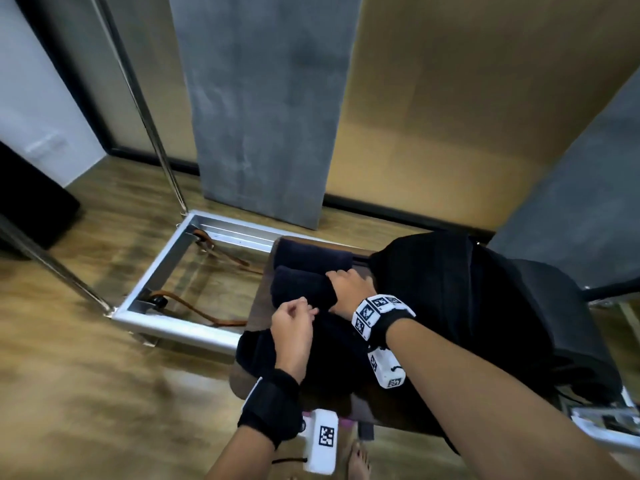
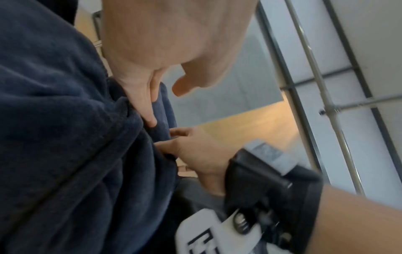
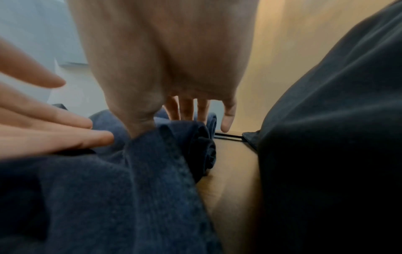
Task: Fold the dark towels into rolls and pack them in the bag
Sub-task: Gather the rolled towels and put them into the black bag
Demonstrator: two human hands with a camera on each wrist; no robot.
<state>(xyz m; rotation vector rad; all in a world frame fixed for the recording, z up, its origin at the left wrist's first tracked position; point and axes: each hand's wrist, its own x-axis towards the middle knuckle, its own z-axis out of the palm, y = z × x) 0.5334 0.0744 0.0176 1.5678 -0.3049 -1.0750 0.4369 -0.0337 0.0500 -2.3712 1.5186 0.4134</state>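
Left hand (image 1: 293,322) rested with loose fingers on the half-rolled dark towel (image 1: 304,289) at the table's (image 1: 258,303) left edge; right hand (image 1: 349,289) gripped its right end. One finished roll (image 1: 311,258) lay beyond. Black bag (image 1: 450,292) alongside; packing apparently not begun.

1. The towel roll (image 1: 304,289) is dark navy, plain; the second roll (image 1: 311,258) behind it is the same navy.
2. The loose towel (image 1: 256,351) looks near black in the head view and deep blue in the wrist views.
3. The bag (image 1: 450,289) is black.
4. The table (image 1: 388,410) is dark brown wood.
5. The wrist bands (image 1: 270,407) are black; their blocks (image 1: 322,441) are white with black square-patterned markers.
6. The floor (image 1: 69,358) is streaked brown wood grain.
7. The frame (image 1: 173,323) is silver metal.
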